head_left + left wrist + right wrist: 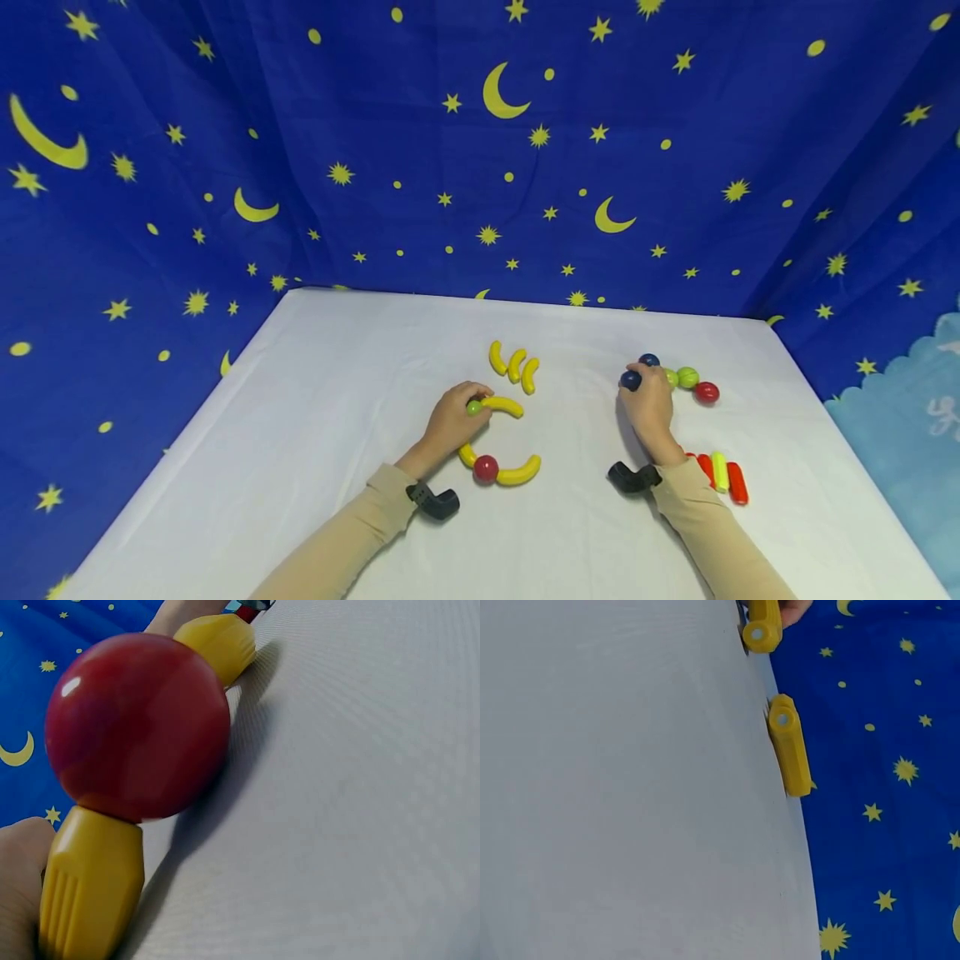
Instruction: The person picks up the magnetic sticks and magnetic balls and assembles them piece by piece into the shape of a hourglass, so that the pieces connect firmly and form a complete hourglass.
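Note:
My left hand [456, 417] grips a small green ball [474, 407], and a curved yellow rod [502, 406] extends from it to the right. Just below that hand, a red ball [486, 469] joins two more yellow rods; one, the curved rod [519, 472], reaches right. In the left wrist view the same red ball [139, 727] looms large between two yellow rod ends. Over on the right, my right hand [649, 406] has its fingers curled at a dark blue ball [631, 381]. A second blue ball [649, 360] sits just behind the fingers.
Three curved yellow rods [517, 365] lie beyond the left hand. Beside the right hand are green balls [687, 377] and a red ball [707, 392]. Red rods [738, 483] and a yellow-green rod [720, 472] lie by the right sleeve. Starry blue cloth [420, 125] surrounds the white table [315, 367].

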`<state>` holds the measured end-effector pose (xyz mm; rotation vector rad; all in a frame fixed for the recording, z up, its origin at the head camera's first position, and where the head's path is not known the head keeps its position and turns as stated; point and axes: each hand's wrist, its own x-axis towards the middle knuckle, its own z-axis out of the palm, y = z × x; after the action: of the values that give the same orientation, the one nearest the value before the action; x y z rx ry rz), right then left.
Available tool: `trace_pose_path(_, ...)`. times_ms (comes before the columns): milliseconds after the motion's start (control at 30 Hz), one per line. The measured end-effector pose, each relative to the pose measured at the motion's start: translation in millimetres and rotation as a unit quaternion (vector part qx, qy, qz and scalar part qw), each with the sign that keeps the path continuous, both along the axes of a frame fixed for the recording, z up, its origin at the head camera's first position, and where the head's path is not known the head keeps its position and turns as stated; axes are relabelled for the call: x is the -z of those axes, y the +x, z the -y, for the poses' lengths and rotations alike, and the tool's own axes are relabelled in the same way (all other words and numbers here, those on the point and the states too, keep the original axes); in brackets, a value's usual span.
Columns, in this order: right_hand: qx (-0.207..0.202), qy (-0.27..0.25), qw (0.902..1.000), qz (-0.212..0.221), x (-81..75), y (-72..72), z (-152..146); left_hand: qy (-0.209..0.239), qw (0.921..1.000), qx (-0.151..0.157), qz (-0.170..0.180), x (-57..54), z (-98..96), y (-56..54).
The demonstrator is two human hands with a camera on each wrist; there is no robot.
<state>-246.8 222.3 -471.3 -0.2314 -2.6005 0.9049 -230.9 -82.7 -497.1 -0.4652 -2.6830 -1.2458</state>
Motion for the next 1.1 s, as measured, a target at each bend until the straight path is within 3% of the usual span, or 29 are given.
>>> trace_pose_path(200, -0.088, -0.062, 0.9937, -0.032, -1.6, 6.3, 25.8, 0.010, 0.9999, 0.000, -0.001, 0.4, 0.5, -0.2)
trace_pose_path(433, -0.201, -0.155, 0.9671, 0.003, 3.4, 24.4, 69.8, 0.039, 0.9992, -0.009, 0.004, 2.9, -1.0, -1.8)
trace_pose_path(567, -0.243, -0.171, 0.9547, 0.019, 8.0, 31.8, 84.4, 0.062, 0.9978, -0.016, 0.018, 2.8, -1.6, -1.4)
trace_pose_path(900, -0.284, -0.162, 0.9449, 0.015, 17.2, 34.4, 90.5, 0.070, 0.9975, 0.000, 0.006, 1.6, -1.8, -2.3)
trace_pose_path(1100, -0.269, -0.137, 0.9532, -0.019, 17.9, 39.8, 87.8, 0.052, 0.9985, 0.008, 0.014, 1.4, -1.4, -1.0)
